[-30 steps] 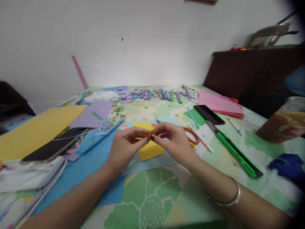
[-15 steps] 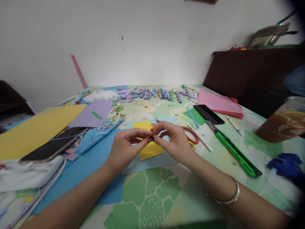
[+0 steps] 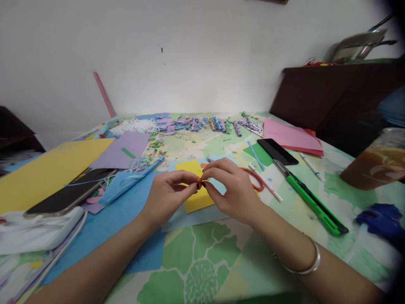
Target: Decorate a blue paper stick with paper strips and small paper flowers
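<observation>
Both grips are pressed together at the fingertips: the left hand (image 3: 167,192) and the right hand (image 3: 236,190) pinch a small orange piece (image 3: 199,182) between thumbs and fingers, tip nearly to tip, its finer detail too small to make out. With 12 o'clock pointing away from the person, the piece is at the centre of the dial, above a yellow sheet (image 3: 194,204) that lies on a pale blue sheet (image 3: 193,223). Just beside the right hand at 3 o'clock shows the red handle (image 3: 262,182) of a pair of scissors, with a white pen (image 3: 268,185) next to it. Farther out, a green utility knife (image 3: 311,200) slants between 3 and 4, and a cup of brown drink (image 3: 363,169) stands at 3. At 2 lie a black phone (image 3: 277,151) and, beyond it, pink paper (image 3: 291,135). Curled paper pieces (image 3: 218,124) line the far part of the table (image 3: 253,261) at 12, and white shreds (image 3: 139,128) heap between 10 and 11. A purple sheet (image 3: 126,145) lies at 10. At 9, rolled blue paper (image 3: 126,185) sits near the left hand, with a second phone (image 3: 69,190) past it. A white case (image 3: 50,232) is at 8, and a larger blue sheet (image 3: 145,253) spreads around 7.
</observation>
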Demonstrator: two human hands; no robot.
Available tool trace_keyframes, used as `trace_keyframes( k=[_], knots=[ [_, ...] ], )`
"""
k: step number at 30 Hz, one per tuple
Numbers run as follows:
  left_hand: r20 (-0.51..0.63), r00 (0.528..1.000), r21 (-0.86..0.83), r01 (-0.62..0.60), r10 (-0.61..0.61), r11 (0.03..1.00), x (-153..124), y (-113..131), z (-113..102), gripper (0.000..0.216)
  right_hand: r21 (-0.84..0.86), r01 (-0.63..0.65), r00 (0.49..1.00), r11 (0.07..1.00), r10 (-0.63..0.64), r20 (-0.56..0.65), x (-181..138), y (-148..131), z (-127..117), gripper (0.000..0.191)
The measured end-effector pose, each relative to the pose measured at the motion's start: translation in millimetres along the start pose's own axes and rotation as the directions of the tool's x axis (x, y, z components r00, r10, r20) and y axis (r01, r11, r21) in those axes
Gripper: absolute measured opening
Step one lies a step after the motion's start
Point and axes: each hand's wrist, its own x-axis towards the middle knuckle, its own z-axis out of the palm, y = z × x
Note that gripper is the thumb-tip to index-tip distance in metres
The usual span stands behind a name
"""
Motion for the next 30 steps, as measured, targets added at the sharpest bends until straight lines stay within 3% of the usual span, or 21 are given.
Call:
trace_keyframes(
  k=[10, 18, 21, 27, 30],
  knots=[
    [-0.006, 1.0, 0.046, 0.006, -0.006, 0.999, 1.2, -1.0, -2.8, 0.004, -0.033, 0.051, 0.998, 0.998, -0.053, -0.043, -0.8, -0.6, 0.0, 0.017],
    [0.018, 0.995, -0.098, 0.102, -0.1, 0.99, 1.6, -0.1, -2.1, 0.005, -0.016, 0.045, 0.996, 0.999, -0.046, -0.076, -0.6, -1.2, 0.3, 0.018],
    [0.03, 0.99, -0.167, 0.143, -0.14, 0.975, 1.5, 0.1, -2.6, 0.007, 0.042, -0.008, 0.996, 0.999, 0.012, -0.091, 0.1, -3.3, -0.5, 0.015],
    [0.069, 0.982, -0.219, 0.189, -0.178, 0.957, 1.5, 0.3, -2.8, 0.009, 0.216, -0.25, 0.961, 0.944, 0.269, -0.061, -0.1, -1.1, 1.3, 0.012],
    [0.095, 0.979, -0.225, 0.197, -0.18, 0.954, 1.1, -0.1, -1.8, 0.01, 0.31, -0.289, 0.95, 0.906, 0.312, -0.027, -0.3, 1.4, 3.2, 0.012]
  ],
)
